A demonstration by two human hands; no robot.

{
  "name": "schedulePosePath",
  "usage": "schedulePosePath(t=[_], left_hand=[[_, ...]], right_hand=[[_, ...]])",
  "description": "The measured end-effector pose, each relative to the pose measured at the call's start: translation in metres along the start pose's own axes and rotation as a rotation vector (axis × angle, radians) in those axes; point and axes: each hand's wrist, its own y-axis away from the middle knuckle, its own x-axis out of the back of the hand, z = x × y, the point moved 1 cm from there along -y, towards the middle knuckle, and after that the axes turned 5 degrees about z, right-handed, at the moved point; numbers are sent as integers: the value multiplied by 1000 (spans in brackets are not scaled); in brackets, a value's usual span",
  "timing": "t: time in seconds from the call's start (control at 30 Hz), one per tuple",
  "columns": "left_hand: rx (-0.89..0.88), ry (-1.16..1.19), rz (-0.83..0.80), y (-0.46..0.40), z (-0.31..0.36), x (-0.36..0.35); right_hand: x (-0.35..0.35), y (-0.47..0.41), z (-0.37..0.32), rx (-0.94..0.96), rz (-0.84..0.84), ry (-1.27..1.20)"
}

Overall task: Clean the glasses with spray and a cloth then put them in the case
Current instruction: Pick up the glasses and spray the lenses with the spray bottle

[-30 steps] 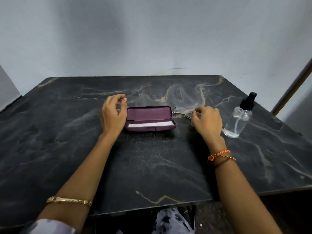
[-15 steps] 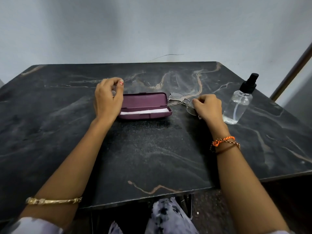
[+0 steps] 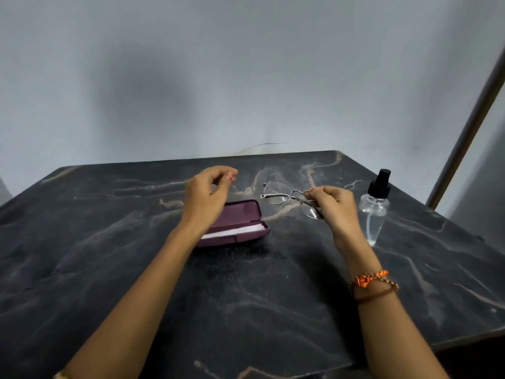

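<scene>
Thin metal-framed glasses (image 3: pixel 284 195) hang above the table, pinched at their right lens by my right hand (image 3: pixel 336 206). A maroon glasses case (image 3: pixel 243 217) lies open on the dark marble table (image 3: pixel 246 296), with a white cloth (image 3: pixel 235 232) lying inside it. My left hand (image 3: pixel 207 195) hovers above the case's left end, fingers loosely curled and holding nothing. A clear spray bottle (image 3: pixel 374 209) with a black pump top stands just right of my right hand.
A grey wall rises behind the table's far edge. A slanted metal pole (image 3: pixel 470 127) stands at the right. The table's near edge (image 3: pixel 273 370) runs close to my body.
My right hand has lifted the glasses off the table. My left hand has risen from beside the case. The camera has tilted upward.
</scene>
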Motion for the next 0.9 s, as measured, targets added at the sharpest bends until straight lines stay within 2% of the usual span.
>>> schedulePosePath(t=[0.07,0.2,0.43,0.53,0.63,0.8,0.9], left_hand=[[7,-17,-80,-5,5,-15],[56,60,-137,-8,10,-32],[228,428,-150,6,14,-22],[256,479,-157,6,11,-18],[213,491,-81,6,11,-17],[237,639,143,5,13,-16],[283,708,240,4,13,-15]], right_hand=[[4,1,-6,36,12,-83],[8,4,-16,39,-48,-255],[5,9,-21,-28,-171,-293],[5,8,-24,-70,-225,-280],[4,9,-27,-164,-267,-390],[5,9,-30,-337,-342,-831],[3,11,-27,-356,-371,-852]])
